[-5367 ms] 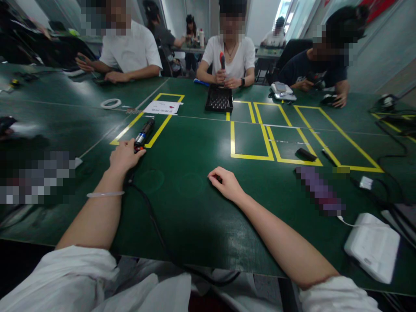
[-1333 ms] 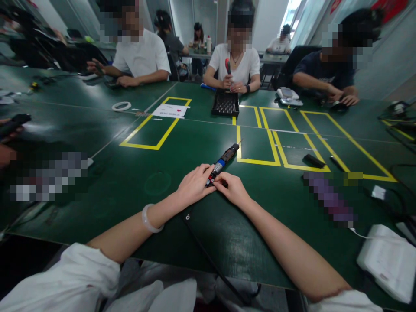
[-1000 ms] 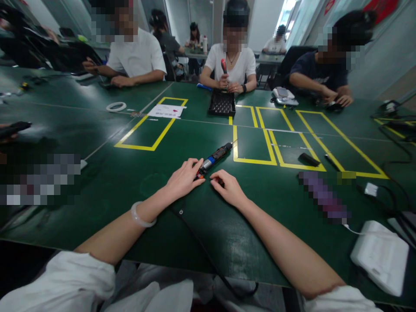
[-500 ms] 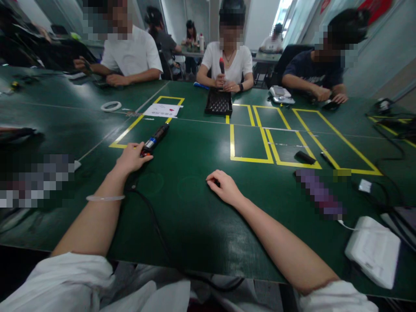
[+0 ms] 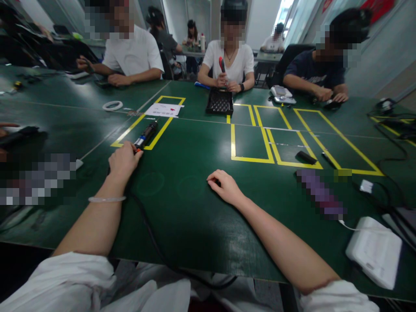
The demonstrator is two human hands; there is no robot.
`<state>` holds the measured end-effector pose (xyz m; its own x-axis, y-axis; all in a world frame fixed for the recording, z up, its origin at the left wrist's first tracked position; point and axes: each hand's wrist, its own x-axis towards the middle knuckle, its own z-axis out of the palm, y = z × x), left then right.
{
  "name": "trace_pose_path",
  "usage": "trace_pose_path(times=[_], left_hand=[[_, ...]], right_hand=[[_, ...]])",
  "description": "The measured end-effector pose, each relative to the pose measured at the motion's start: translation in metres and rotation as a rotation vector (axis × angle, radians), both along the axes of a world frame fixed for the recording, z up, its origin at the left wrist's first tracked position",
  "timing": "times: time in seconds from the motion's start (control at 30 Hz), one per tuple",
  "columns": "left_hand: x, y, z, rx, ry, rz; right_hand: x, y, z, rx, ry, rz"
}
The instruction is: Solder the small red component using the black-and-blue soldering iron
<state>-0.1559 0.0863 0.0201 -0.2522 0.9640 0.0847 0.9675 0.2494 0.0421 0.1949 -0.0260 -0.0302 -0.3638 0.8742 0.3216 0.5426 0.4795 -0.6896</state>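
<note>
My left hand (image 5: 122, 161) reaches out to the left over the green table (image 5: 195, 216), with its fingers closed around the rear end of an electric screwdriver (image 5: 146, 134). The black and blue tool lies flat across the near right corner of a yellow taped rectangle (image 5: 125, 135), tip pointing away from me. Its black cable (image 5: 152, 242) trails back under my wrist and off the table's near edge. My right hand (image 5: 224, 186) rests on the table near the centre, fingers curled in, nothing visible in it. A pale bangle sits on my left wrist.
Several people sit across the table; one holds a red tool over a black tray (image 5: 219, 102). A white sheet (image 5: 163, 109) and a tape roll (image 5: 112, 105) lie far left. A small black block (image 5: 305, 157) and a white device (image 5: 373, 251) are on the right.
My left hand has carried the screwdriver from the table's centre, beside my right hand, out to the left onto the yellow tape line. My right hand has stayed put.
</note>
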Motion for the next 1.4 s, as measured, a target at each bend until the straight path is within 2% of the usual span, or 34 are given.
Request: trace_pose_path(times=[0.13, 0.23, 0.3, 0.37, 0.47, 0.57, 0.63, 0.73, 0.83, 1.07, 1.4], left_hand=[[0.004, -0.003, 0.003, 0.056, 0.034, -0.017], [0.016, -0.005, 0.003, 0.25, 0.025, -0.144], [0.032, -0.008, 0.001, 0.309, -0.113, -0.281], [0.055, -0.014, -0.004, 0.217, -0.368, -0.475], [0.094, -0.028, -0.013, -0.051, -0.699, -0.772], [0.126, -0.047, -0.016, -0.263, -0.785, -0.954], [0.138, -0.057, -0.016, -0.373, -0.821, -1.028], [0.144, -0.065, -0.014, -0.474, -0.929, -1.042], [0.144, -0.068, -0.014, -0.468, -0.989, -0.999], [0.147, -0.075, -0.011, -0.268, -0.877, -1.036], [0.148, -0.077, -0.006, -0.254, -0.797, -1.041]], right_hand=[[0.0, 0.0, 0.0, 0.0, -0.008, 0.005], [0.0, 0.0, 0.0, 0.003, -0.011, 0.001], [0.0, 0.0, -0.001, 0.007, -0.011, 0.001], [0.0, 0.001, -0.002, 0.01, -0.007, 0.002], [0.0, 0.001, -0.003, 0.009, 0.01, 0.003], [0.0, 0.0, -0.004, -0.008, 0.039, 0.024], [-0.001, 0.0, -0.004, -0.005, 0.048, 0.059], [-0.001, 0.0, -0.004, 0.001, 0.055, 0.099], [-0.001, 0.0, -0.004, -0.041, 0.105, 0.08], [-0.001, 0.001, -0.004, -0.18, 0.251, 0.007], [-0.001, 0.001, -0.002, -0.247, 0.327, 0.0]])
